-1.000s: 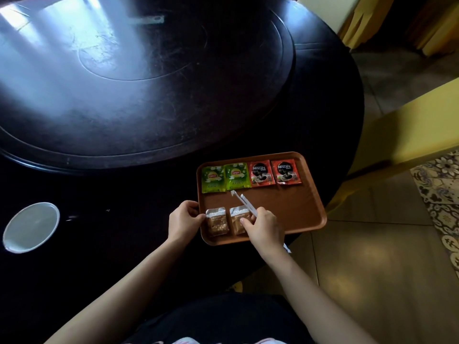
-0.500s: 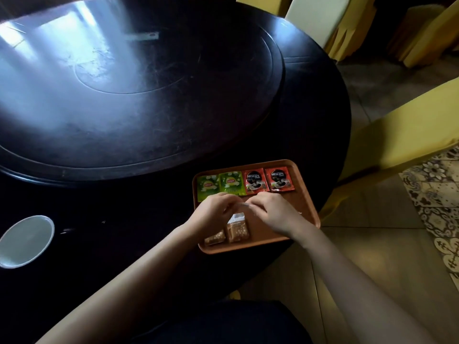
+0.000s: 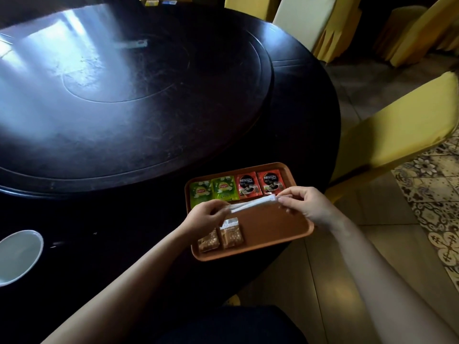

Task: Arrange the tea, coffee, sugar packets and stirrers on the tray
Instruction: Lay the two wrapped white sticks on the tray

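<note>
A brown tray (image 3: pixel 280 227) sits at the near right edge of the dark round table. Along its far side lie two green tea packets (image 3: pixel 212 191) and two red coffee packets (image 3: pixel 259 182) in a row. Two brown sugar packets (image 3: pixel 221 235) lie at its near left corner. Wrapped white stirrers (image 3: pixel 253 204) stretch across the tray's middle, just above it. My left hand (image 3: pixel 205 216) pinches their left end and my right hand (image 3: pixel 306 204) pinches their right end.
A white bowl (image 3: pixel 17 254) stands on the table at the far left. A raised turntable (image 3: pixel 119 90) fills the table's middle. Yellow-covered chairs (image 3: pixel 397 135) stand to the right and behind, over a tiled floor.
Both hands left the sugar packets and the tray's rim, met at the stirrers, then drew apart along them, turning them crosswise over the tray's middle.
</note>
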`<state>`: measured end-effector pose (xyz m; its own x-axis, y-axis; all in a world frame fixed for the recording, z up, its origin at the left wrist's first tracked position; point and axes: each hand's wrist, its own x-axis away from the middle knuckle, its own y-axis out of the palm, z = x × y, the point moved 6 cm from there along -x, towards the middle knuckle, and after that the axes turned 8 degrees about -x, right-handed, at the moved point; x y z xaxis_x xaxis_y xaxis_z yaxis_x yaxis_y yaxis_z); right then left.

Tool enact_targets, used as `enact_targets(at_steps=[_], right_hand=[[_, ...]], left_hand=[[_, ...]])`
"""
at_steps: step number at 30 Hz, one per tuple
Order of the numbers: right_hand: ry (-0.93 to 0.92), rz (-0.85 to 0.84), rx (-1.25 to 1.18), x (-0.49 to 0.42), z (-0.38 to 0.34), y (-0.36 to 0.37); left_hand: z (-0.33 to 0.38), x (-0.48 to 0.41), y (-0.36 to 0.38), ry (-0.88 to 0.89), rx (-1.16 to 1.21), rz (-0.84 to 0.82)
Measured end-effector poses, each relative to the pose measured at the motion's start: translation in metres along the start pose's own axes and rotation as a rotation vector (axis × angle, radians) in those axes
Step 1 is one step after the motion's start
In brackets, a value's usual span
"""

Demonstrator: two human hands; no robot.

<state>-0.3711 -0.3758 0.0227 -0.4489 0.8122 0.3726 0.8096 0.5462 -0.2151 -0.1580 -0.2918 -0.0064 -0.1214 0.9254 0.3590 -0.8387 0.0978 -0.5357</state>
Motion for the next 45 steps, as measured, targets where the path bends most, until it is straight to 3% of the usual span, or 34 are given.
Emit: enact_targets(at_steps=[6,11,19,28,31,36,42,45], right_hand=[[0.144,0.306,-0.025,-0.008,0.042,-0.037],[0.292,0.317,0.066,-0.022,0.073,-0.036],[0.238,0.428,0.429,-0.045,0.07,-0.028],[0.185,0.45,0.58,-0.048,0.065,-0.023],[0.024,0.479,0.468,-0.039,0.049,-0.02],[-0.007,0.059,0.022,-0.012,0.026,0.026],[0.025,0.072,-0.248,0.006,0.037,0.018],[0.041,0.169,-0.24,0.011,0.045,0.001]], left_hand=[[-0.026,0.002,-0.017,-0.1,0.094,0.158],[-0.039,0.004,-0.024,-0.169,0.137,0.184],[-0.038,0.006,-0.015,-0.184,0.032,0.148],[-0.036,0.003,-0.005,-0.193,-0.002,0.115],[-0.03,0.001,-0.001,-0.165,-0.075,0.113],[-0.01,-0.003,0.013,-0.056,-0.116,0.117],[0.004,-0.002,0.023,0.008,-0.118,0.13],[0.003,-0.003,0.025,-0.002,-0.113,0.144]])
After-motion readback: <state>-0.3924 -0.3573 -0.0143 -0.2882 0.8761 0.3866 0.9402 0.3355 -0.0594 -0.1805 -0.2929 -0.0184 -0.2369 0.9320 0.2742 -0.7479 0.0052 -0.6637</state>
